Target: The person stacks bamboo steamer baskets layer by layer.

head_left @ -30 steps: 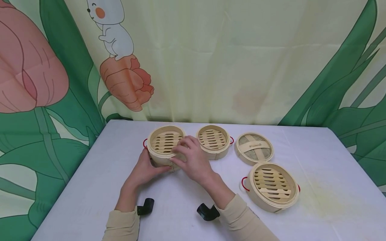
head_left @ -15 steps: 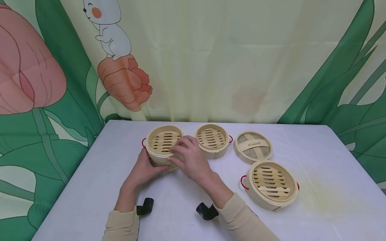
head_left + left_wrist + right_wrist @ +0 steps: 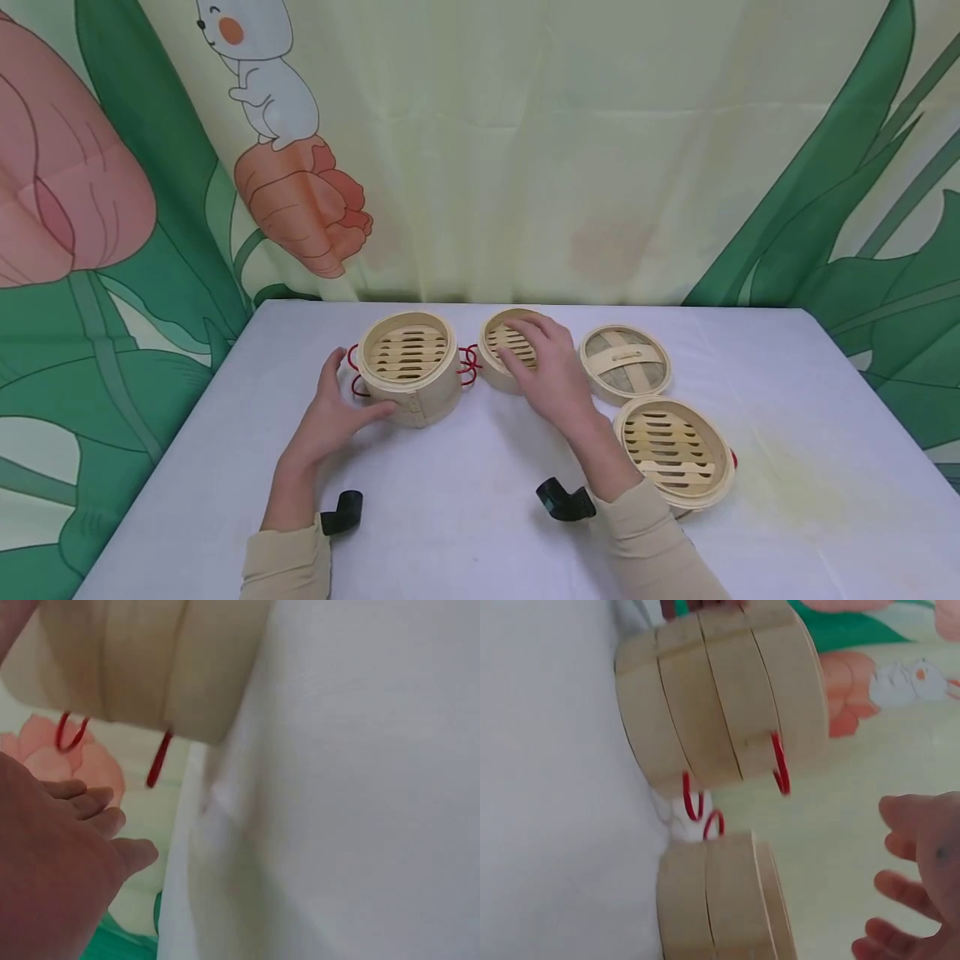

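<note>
A stack of two bamboo steamer baskets [image 3: 412,400] stands at the back left, with red cord handles on both sides. My left hand [image 3: 326,425] is spread at its left side, thumb tip at the front wall. The left wrist view shows those fingers [image 3: 112,821] extended near the red handles. My right hand [image 3: 555,371] hovers over a single steamer basket [image 3: 491,367] just right of the stack, hiding part of its slatted floor. In the right wrist view its fingers [image 3: 907,892] are loosely bent around nothing, beside the stack and the single basket.
A round woven bamboo lid [image 3: 626,383] lies right of the single basket. In front of it another steamer basket [image 3: 671,450] stands partly behind the right forearm. All rest on a white-covered table [image 3: 435,517], with a printed curtain [image 3: 585,167] behind.
My right hand has left the stack's right rim and moved right, over the single basket. My left hand has loosened from the stack and drawn slightly left. The stack's right handles now show.
</note>
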Tool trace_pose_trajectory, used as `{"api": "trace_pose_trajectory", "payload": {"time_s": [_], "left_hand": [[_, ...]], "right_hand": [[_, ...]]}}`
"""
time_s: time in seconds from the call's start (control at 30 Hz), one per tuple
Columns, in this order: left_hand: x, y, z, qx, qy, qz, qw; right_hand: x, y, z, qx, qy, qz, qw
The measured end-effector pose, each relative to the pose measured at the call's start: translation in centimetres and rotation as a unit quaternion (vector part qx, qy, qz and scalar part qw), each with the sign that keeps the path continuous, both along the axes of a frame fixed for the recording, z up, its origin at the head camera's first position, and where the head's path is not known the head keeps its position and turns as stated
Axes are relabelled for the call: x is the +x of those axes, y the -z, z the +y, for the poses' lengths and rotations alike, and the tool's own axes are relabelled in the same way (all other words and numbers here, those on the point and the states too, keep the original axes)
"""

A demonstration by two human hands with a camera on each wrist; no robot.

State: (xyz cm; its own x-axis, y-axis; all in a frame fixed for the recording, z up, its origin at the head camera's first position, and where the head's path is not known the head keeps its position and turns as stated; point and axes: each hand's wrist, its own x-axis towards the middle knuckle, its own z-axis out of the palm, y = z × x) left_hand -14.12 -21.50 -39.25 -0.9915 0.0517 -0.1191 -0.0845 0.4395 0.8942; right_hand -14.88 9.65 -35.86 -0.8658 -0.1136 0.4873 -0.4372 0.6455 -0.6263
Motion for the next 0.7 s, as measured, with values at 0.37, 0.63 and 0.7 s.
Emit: {"api": "trace_pose_trajectory", "payload": {"time_s": [0.37,0.63,0.7], "left_hand": [[-0.2,-1.8,1.0,0.03,-0.014,0.021,0.9992],[-0.4,-0.7,1.8,0.089,0.01,0.076,0.9931],[-0.5,-0.4,2.1,0.096,0.005,0.083,0.9919]], "right_hand": [[-0.3,0.7,3.0,0.051,0.065,-0.107,0.991],[-0.5,1.2,3.1,0.045,0.066,-0.112,0.991],[-0.5,1.3,3.1,0.043,0.062,-0.118,0.99]]}}
